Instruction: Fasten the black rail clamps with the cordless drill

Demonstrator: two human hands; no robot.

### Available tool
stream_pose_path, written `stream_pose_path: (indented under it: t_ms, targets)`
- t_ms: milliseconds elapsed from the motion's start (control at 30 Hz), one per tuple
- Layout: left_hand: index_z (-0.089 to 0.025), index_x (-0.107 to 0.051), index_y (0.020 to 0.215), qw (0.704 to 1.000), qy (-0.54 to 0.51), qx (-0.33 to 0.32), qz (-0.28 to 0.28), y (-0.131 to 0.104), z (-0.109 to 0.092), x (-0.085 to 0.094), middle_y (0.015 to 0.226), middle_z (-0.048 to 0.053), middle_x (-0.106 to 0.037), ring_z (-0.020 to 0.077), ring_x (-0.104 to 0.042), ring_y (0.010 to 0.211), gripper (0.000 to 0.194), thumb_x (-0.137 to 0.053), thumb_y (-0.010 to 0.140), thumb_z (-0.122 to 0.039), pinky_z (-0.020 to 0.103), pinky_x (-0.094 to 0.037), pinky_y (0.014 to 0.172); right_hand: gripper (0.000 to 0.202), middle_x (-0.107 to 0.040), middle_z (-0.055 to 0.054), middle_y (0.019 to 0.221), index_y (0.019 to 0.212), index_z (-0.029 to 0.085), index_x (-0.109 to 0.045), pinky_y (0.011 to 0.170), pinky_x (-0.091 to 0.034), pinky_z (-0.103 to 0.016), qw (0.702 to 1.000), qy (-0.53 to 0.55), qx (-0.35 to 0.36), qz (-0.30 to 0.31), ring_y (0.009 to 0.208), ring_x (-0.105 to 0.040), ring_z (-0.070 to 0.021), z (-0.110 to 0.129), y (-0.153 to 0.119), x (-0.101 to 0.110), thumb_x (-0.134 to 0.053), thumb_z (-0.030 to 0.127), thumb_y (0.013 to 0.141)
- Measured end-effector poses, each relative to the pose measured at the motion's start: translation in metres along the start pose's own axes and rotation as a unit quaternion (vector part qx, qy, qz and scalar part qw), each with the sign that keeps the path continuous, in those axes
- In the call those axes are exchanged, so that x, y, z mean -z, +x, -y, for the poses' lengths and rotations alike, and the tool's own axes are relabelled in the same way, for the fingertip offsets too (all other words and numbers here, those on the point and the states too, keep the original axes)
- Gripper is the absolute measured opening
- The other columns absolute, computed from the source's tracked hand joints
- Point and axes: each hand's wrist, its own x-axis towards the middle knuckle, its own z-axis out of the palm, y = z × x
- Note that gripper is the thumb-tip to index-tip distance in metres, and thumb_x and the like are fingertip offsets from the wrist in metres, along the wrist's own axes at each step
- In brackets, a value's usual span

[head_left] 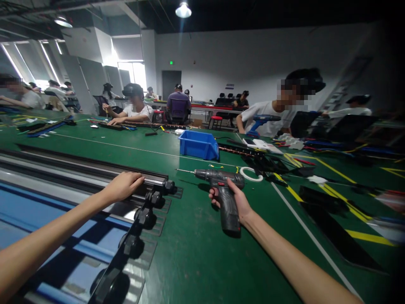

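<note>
My right hand point(236, 197) is wrapped round the grip of a black cordless drill point(228, 207), whose long thin bit points left above the green table. On the left, my left hand point(125, 185) rests on a metal rod point(155, 181) at the end of a long assembly, its fingers curled over the top. Black round fittings point(145, 217) line the end of that assembly, beside slotted black pieces. Blue and silver profiles point(19, 211) run off to the left.
A blue bin point(198, 145) stands beyond the drill, with a white ring point(251, 174) nearer. Black panels point(341, 236) and cables lie at right. Across the green table point(190, 261), a person point(262, 116) leans near a blue drill point(261, 122); another sits at left centre.
</note>
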Motion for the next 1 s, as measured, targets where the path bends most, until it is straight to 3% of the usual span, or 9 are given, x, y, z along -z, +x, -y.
stream_pose_path:
  t_ms: [200,300,467,733,867,1000]
  targets:
    - [-0.019,-0.062,0.108,0.993,-0.035,-0.088,-0.069,0.002,-0.025,0.012,0.106,0.011,-0.067,0.0242,-0.06,0.1,0.035,-0.038,0.099,-0.042,0.034,-0.043,0.089,0.048,-0.066,-0.01,0.082,0.083,0.013,-0.064,0.064,-0.058,-0.022,0.998,0.026,-0.052,0.03,0.072,-0.065,-0.0147,0.003,-0.008,0.001,-0.048,0.057,0.094]
    - [-0.02,-0.057,0.116,0.993,-0.081,-0.062,-0.053,0.01,-0.048,0.012,0.114,0.011,-0.067,0.0257,-0.06,0.106,0.037,-0.044,0.096,-0.048,0.035,-0.044,0.091,0.049,-0.065,-0.01,0.083,0.085,0.011,-0.065,0.065,-0.058,-0.022,0.997,0.028,-0.067,0.037,0.073,-0.065,-0.0149,0.003,-0.006,0.001,-0.048,0.056,0.095]
    - [-0.02,-0.057,0.102,0.987,-0.161,0.005,0.009,0.023,-0.075,0.0,0.099,0.009,-0.07,0.0236,-0.066,0.088,0.032,-0.045,0.094,-0.049,0.032,-0.046,0.073,0.052,-0.065,-0.011,0.081,0.084,0.009,-0.065,0.066,-0.058,-0.021,0.995,0.02,-0.079,0.057,0.071,-0.065,-0.0143,0.003,-0.001,0.003,-0.047,0.056,0.096]
    - [-0.022,-0.055,0.109,0.987,-0.157,0.009,-0.036,0.018,-0.077,-0.013,0.101,0.007,-0.07,0.0248,-0.065,0.089,0.032,-0.053,0.09,-0.048,0.032,-0.044,0.075,0.055,-0.064,-0.012,0.082,0.089,0.004,-0.066,0.064,-0.057,-0.02,0.993,0.017,-0.1,0.054,0.072,-0.065,-0.0147,0.003,0.003,0.0,-0.048,0.055,0.095]
    - [-0.023,-0.056,0.11,0.99,-0.134,0.012,-0.03,0.017,-0.077,-0.014,0.099,0.006,-0.071,0.0247,-0.066,0.088,0.03,-0.052,0.09,-0.045,0.031,-0.043,0.071,0.048,-0.064,-0.01,0.083,0.089,0.006,-0.065,0.066,-0.058,-0.021,0.995,0.024,-0.08,0.049,0.074,-0.065,-0.0152,0.001,0.003,-0.001,-0.049,0.051,0.096]
    - [-0.022,-0.062,0.099,0.998,-0.066,0.014,-0.003,0.018,-0.078,-0.013,0.085,0.006,-0.071,0.0238,-0.065,0.079,0.031,-0.045,0.094,-0.047,0.032,-0.041,0.07,0.047,-0.063,-0.01,0.084,0.087,0.007,-0.065,0.066,-0.058,-0.023,0.996,0.02,-0.073,0.051,0.074,-0.064,-0.0154,0.0,0.0,0.0,-0.051,0.051,0.095]
